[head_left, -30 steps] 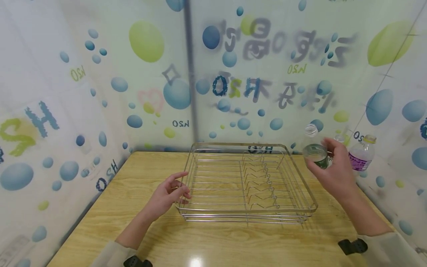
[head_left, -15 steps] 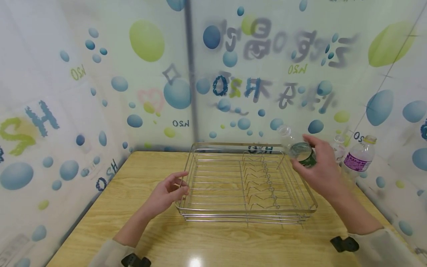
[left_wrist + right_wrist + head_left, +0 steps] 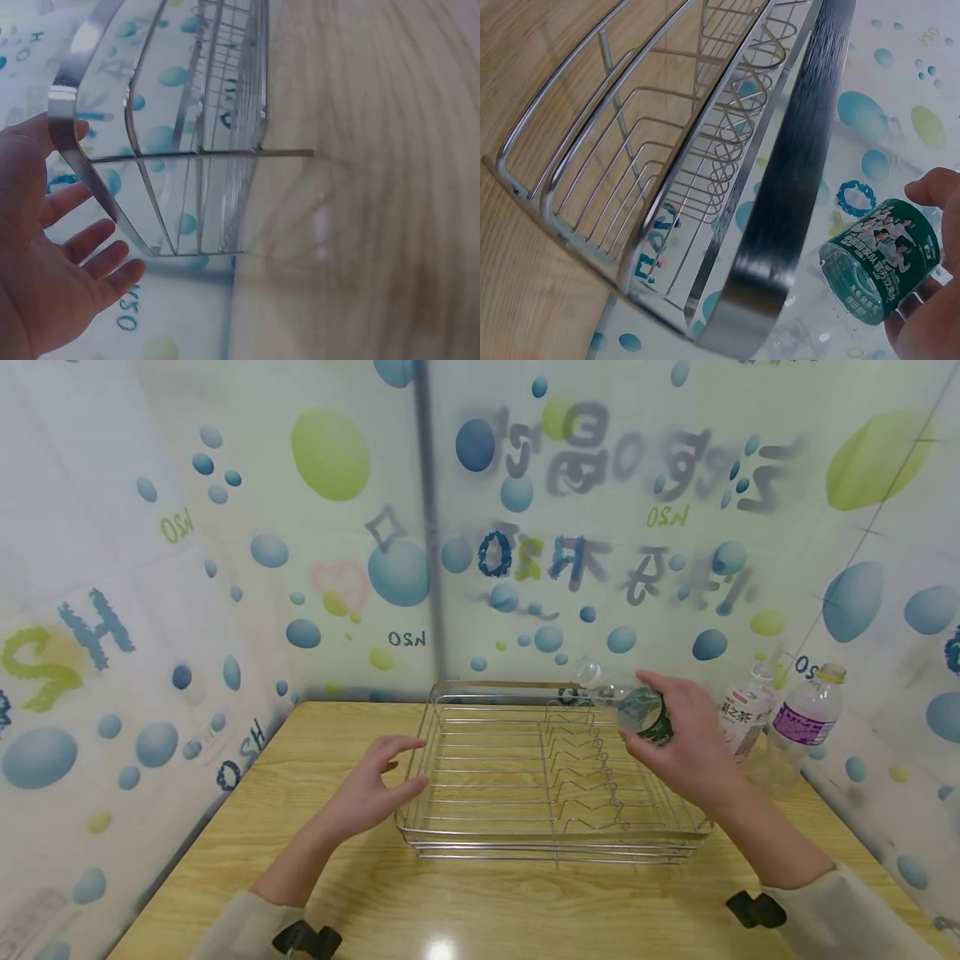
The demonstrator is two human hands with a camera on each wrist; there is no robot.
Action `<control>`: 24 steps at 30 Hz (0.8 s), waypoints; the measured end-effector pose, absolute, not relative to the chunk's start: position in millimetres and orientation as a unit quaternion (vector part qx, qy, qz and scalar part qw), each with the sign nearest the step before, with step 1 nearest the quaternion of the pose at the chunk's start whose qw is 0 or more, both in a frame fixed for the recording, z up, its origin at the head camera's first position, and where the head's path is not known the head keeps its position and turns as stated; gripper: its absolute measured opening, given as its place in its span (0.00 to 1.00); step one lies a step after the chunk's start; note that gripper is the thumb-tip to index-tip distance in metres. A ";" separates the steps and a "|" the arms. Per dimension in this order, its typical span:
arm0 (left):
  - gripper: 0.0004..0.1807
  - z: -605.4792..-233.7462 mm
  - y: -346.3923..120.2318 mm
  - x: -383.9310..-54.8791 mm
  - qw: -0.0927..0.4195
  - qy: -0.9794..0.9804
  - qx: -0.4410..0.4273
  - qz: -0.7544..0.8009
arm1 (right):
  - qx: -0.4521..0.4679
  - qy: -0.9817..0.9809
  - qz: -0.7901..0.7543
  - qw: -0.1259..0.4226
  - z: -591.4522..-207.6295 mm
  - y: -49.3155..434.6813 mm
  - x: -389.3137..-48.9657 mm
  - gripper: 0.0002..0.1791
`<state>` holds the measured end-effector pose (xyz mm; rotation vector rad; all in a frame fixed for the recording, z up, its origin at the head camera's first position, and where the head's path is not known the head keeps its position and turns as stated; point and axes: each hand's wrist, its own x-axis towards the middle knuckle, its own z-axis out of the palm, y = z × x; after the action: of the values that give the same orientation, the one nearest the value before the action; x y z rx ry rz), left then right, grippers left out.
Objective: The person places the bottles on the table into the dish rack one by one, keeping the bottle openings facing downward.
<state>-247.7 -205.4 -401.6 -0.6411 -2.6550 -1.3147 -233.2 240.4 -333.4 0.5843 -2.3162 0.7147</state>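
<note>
A wire dish rack [image 3: 555, 831] [image 3: 75, 161] [image 3: 795, 195] stands in the middle of the wooden table [image 3: 487, 902]. My right hand [image 3: 686, 739] [image 3: 930, 300] grips a clear plastic bottle with a green label [image 3: 641, 710] [image 3: 881, 259], tilted on its side above the rack's right part, its neck pointing left. My left hand [image 3: 371, 789] [image 3: 45, 270] hovers with straight fingers just beside the rack's front-left corner, holding nothing.
Two more bottles stand at the table's back right by the wall: one with a white and red label [image 3: 746, 710] and one with a purple label [image 3: 810, 714]. Patterned sheets wall in the table on three sides.
My right hand has carried the bottle leftward from the table's back right to over the rack, tipping it from upright onto its side. The left hand lifted slightly.
</note>
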 end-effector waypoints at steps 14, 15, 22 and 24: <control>0.37 -355.3 -144.8 -250.2 0.087 -0.832 -0.322 -0.444 | 0.262 -0.892 0.208 0.303 -337.9 210.8 -236.1 0.41; 0.38 -352.6 -140.5 -250.1 0.081 -0.830 -0.324 -0.447 | 0.267 -0.893 0.203 0.301 -339.4 208.8 -235.8 0.41; 0.42 -340.8 -113.4 -255.9 0.064 -0.816 -0.354 -0.452 | 0.299 -0.887 0.157 0.315 -344.6 198.2 -230.8 0.41; 0.43 -339.1 -107.0 -258.2 0.062 -0.817 -0.358 -0.449 | 0.307 -0.886 0.144 0.316 -344.5 196.2 -229.7 0.42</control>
<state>-258.2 -107.0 -339.1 -1.0811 -2.4683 -1.3571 -229.7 196.2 -344.5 0.8080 -2.3331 0.3780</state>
